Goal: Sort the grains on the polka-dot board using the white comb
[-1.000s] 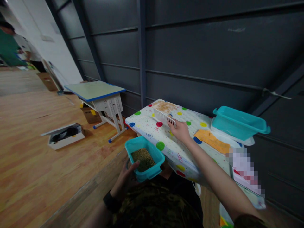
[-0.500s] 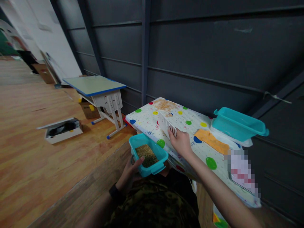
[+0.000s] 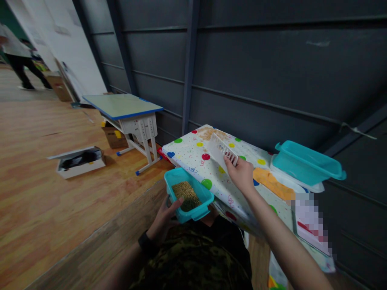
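My left hand (image 3: 167,217) grips a small teal tub (image 3: 188,199) half full of green-brown beans, held just off the near edge of a table with a polka-dot cloth (image 3: 193,155). My right hand (image 3: 242,175) is closed on a white slotted plastic tray (image 3: 223,150), lifted and tilted above the cloth. A heap of tan grains (image 3: 212,133) lies on the cloth at the far corner, beyond the tray.
A larger teal tub (image 3: 306,163) stands on a white lid at the right, beside an orange cloth (image 3: 272,182). A blue-edged desk (image 3: 123,106), an open white box (image 3: 80,161) and cardboard boxes stand on the wooden floor at left. A person walks far left.
My right hand pulled the white tray back from the grain heap toward me, then raised and tilted it. The teal tub in my left hand moved up a little closer to the table edge.
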The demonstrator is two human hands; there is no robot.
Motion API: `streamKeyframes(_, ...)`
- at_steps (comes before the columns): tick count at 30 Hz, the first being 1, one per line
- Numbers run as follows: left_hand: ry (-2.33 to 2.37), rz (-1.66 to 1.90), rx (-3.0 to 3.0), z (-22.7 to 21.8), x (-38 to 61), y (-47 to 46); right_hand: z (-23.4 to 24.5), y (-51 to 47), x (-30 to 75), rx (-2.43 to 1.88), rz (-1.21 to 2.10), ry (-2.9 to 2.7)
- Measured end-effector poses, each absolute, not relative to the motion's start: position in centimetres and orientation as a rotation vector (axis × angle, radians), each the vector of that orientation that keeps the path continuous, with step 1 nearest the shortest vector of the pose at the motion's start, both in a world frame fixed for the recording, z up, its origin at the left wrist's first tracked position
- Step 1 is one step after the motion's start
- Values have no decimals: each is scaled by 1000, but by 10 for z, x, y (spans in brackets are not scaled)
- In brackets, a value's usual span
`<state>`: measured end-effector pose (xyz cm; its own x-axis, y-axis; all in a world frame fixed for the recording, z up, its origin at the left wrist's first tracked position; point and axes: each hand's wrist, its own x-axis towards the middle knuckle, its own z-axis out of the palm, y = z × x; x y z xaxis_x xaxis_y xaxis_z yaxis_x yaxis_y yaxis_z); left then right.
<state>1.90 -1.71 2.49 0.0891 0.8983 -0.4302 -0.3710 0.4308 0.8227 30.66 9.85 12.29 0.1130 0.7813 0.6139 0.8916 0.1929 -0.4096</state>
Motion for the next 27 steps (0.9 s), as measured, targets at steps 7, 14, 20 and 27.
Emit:
streamKeyframes(7, 1088, 1124, 508, 20, 9, -9, 137, 154, 301, -1798, -229, -1822)
streamKeyframes(14, 1168, 1117, 598, 37, -14, -11, 120, 162, 278, -1864, -178, -1933)
streamKeyframes(20, 1195, 1118, 602, 35, -14, -9, 112, 160, 281, -1734, -157, -1957)
streamKeyframes(27, 1150, 1126, 567, 28, -8, -4, 106, 160, 276, -1682, -105, -1992)
